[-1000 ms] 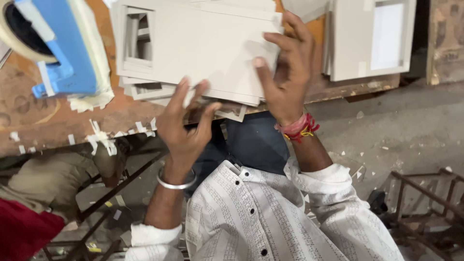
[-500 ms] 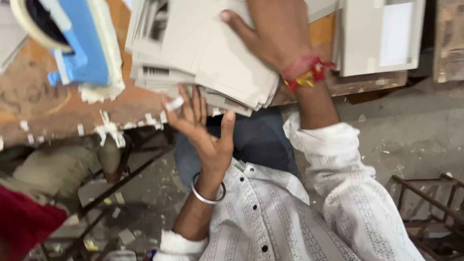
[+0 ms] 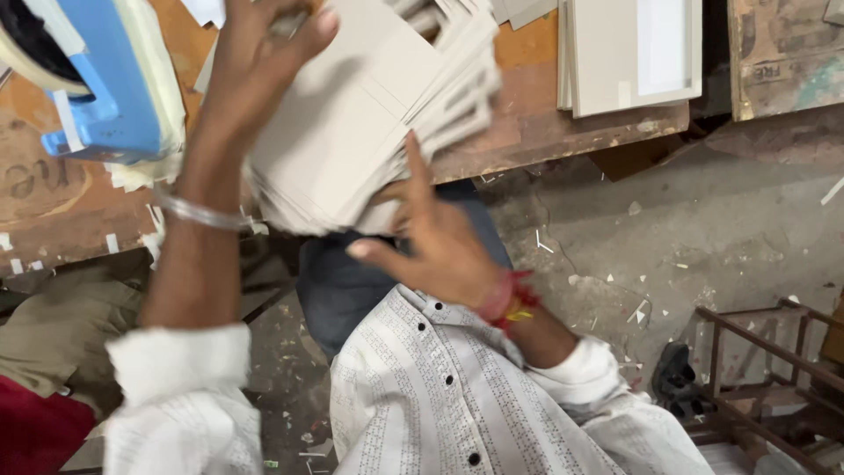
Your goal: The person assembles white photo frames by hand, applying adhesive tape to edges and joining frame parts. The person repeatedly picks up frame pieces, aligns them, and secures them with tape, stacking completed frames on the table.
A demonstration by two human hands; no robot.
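We see the left hand (image 3: 264,44) clasping the top of a thick stack of grey cardboard sheets (image 3: 369,114), which juts tilted over the near edge of the wooden workbench (image 3: 545,114) above the person's lap. The right hand (image 3: 431,246) presses against the stack's underside with fingers spread, though motion blur leaves us unsure how firmly it grips. A blue tape dispenser (image 3: 105,88) sits at the left, and a second pile of cut boards (image 3: 629,53) lies well apart on the bench's right.
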